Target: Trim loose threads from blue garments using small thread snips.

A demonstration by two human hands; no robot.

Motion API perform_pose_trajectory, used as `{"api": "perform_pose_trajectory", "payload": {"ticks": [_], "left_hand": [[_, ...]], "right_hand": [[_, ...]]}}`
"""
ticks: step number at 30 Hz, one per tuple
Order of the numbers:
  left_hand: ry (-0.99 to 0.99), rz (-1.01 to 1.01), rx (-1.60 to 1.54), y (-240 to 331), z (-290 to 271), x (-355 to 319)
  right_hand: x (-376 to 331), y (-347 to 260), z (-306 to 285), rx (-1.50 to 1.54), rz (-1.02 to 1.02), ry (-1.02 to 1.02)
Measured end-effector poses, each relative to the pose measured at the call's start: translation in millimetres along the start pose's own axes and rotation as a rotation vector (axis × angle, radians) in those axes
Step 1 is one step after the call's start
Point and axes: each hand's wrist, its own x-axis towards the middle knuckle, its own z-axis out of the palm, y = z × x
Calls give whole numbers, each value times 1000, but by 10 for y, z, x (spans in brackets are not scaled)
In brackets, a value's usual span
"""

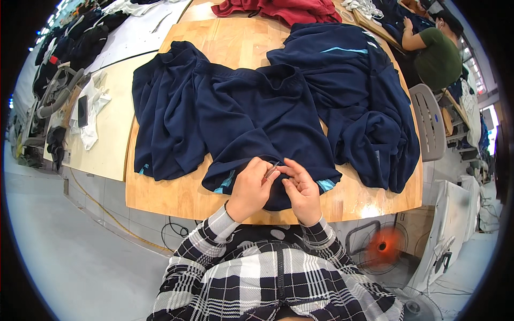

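Closest to us, at six o'clock, the black-and-white plaid shirt (241, 275) fills the foreground, and out of its cuffs come two bare hands meeting at the lower edge of a pair of navy shorts (257, 115). The shorts lie on the wooden table (147, 195), waistband toward twelve, light-blue hem patches (325, 185) at about five and seven. And here's the action: the left hand (249, 188) has thumb and fingers closed around a slim metal tool (272, 170), possibly thread snips, while the right hand (301, 193) curls narrowly just beside it, fingertips at the hem; whether they pinch cloth or thread, I can't tell. How far along? I'd call it mid-job on this edge: the shorts are laid out and tool and fingers are right at the spot, but whether any part of the hem is finished is too small to read. At nine o'clock a second navy garment (166, 115) lies free of the hands; at two, a navy garment pile (348, 88) likewise, and nothing shows whether those are done or waiting. Up at twelve, red cloth (284, 9) lies bunched, also out of the hands' grasp.
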Motion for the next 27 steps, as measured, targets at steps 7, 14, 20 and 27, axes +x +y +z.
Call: {"api": "perform_pose_trajectory", "payload": {"ticks": [7, 14, 20, 27], "left_hand": [[-17, 2, -80, 61, -7, -31], [-82, -87, 17, 95, -273, -64], [-323, -96, 201, 149, -414, -67], [-326, -33, 290, 231, -347, -29]], "right_hand": [[9, -1, 35, -249, -170, 120], [55, 18, -37, 138, 82, 100], [78, 6, -46, 115, 154, 67], [62, 15, -42, 201, 197, 58]]}}
